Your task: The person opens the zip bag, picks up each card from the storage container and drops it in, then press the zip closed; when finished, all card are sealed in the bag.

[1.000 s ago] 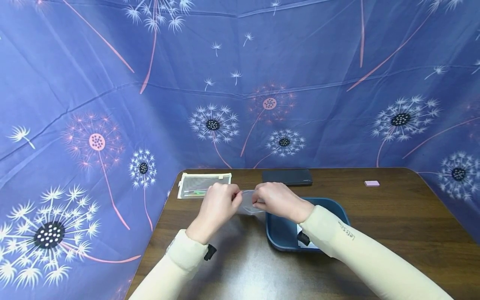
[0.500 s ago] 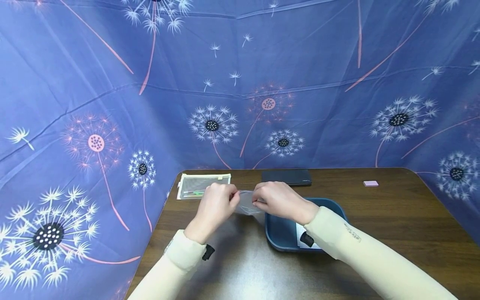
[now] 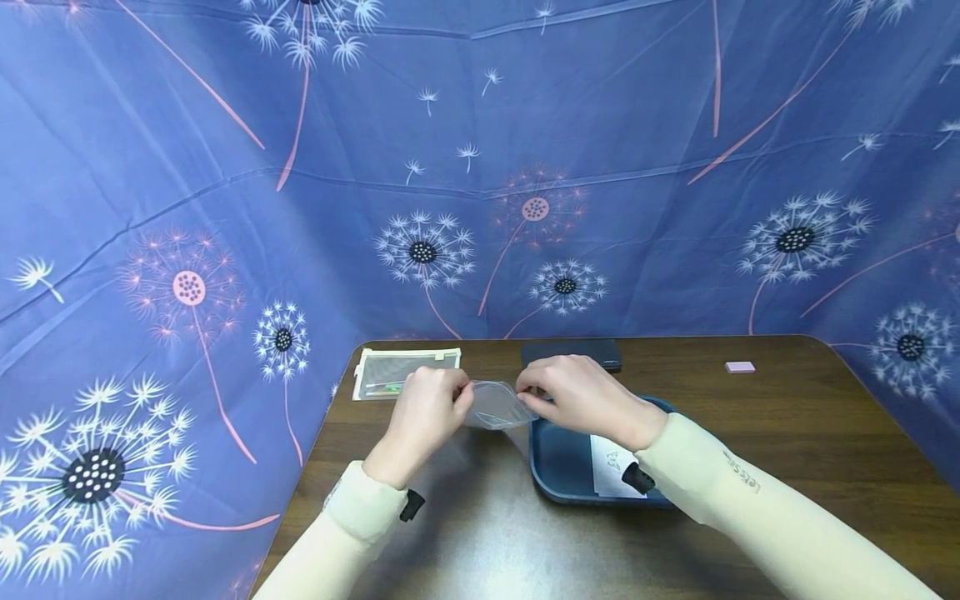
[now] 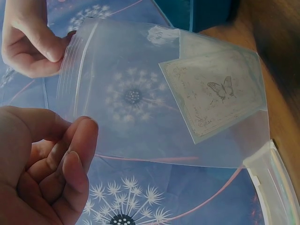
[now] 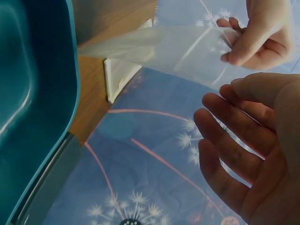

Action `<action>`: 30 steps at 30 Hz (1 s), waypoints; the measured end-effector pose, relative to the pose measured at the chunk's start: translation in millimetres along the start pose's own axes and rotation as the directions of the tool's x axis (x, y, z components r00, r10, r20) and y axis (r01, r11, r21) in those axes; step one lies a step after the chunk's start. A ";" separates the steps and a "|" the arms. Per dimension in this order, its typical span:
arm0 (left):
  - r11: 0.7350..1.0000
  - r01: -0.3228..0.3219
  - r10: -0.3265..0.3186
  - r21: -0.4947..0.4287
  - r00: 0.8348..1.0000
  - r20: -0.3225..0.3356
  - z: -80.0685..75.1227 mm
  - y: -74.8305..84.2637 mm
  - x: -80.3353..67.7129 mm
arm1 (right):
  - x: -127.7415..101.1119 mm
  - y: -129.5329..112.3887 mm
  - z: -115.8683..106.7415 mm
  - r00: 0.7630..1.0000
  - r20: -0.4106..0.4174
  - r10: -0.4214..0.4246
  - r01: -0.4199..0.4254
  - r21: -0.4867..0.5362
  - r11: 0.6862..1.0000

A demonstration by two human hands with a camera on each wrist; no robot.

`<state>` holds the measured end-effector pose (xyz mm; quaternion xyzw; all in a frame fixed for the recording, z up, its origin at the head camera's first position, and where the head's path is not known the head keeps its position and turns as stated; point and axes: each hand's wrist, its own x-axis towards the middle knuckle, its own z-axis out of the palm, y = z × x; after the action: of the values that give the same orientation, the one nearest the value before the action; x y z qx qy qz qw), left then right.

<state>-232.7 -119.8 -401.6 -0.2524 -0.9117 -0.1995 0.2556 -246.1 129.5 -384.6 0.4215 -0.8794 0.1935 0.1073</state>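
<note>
Both hands are up over the middle of the counter (image 3: 750,433), holding a clear zip bag (image 3: 495,406) between them. The left hand (image 3: 426,410) pinches the bag's left end near the zip strip with its fingers curled in. The right hand (image 3: 577,393) has the other end, pinched between thumb and fingertips. In the left wrist view the bag (image 4: 168,93) fills most of the frame, stretched out flat. A pale card with a small butterfly (image 4: 213,96) printed on it sits inside, toward the right of the frame, tilted a bit. The right hand (image 4: 33,35) shows in that view's upper left corner, gripping the zip edge. In the right wrist view the bag (image 5: 178,49) runs across the top of the frame.

Just right of the bag in the head view there's a dark blue tray (image 3: 555,467) with a white slip of paper (image 3: 611,465) lying in it. A mesh pouch (image 3: 390,371) lies at the back left of the counter, a flat black thing (image 3: 592,350) at the back middle, and a small pink block (image 3: 740,367) off toward the back right. Blue dandelion-print cloth (image 3: 225,208) hangs all around.
</note>
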 end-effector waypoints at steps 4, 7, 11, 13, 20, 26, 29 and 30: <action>1.000 -0.001 0.001 0.016 1.000 -0.001 0.0 -1.8 -0.3 | -5.8 5.5 -6.1 1.000 -0.014 0.010 -0.010 -0.013 1.000; 1.000 0.004 -0.004 0.019 1.000 0.004 -0.3 -2.4 -0.6 | -10.3 10.8 -10.0 0.999 -0.011 0.032 -0.032 -0.018 0.999; 1.000 0.010 -0.010 0.011 1.000 0.007 -0.4 -2.6 -1.3 | -15.7 16.7 -15.3 0.997 0.000 0.071 -0.071 -0.036 0.997; 1.000 0.009 -0.009 0.010 1.000 0.007 -0.4 -2.9 -1.8 | -18.5 20.3 -17.0 0.996 0.005 0.087 -0.087 -0.044 0.995; 1.000 0.010 -0.010 0.006 1.000 -0.002 -2.3 -4.9 -3.9 | -28.4 36.3 -17.8 0.990 0.036 0.134 -0.131 -0.064 0.989; 1.000 0.000 0.001 0.017 1.000 -0.015 -4.5 -5.7 -4.2 | -37.2 47.3 -18.0 0.986 0.050 0.160 -0.156 -0.076 0.985; 1.000 -0.002 0.002 0.022 1.000 -0.016 -5.6 -5.9 -4.1 | -40.1 52.0 -17.3 0.981 0.066 0.181 -0.176 -0.080 0.981; 1.000 -0.002 0.002 0.024 1.000 -0.016 -5.9 -6.0 -4.0 | -40.7 53.3 -16.9 0.979 0.070 0.191 -0.185 -0.083 0.979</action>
<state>-231.0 -128.9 -400.6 -0.2488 -0.9116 -0.1905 0.2662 -262.1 195.6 -396.9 0.3393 -0.9256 0.1525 0.0702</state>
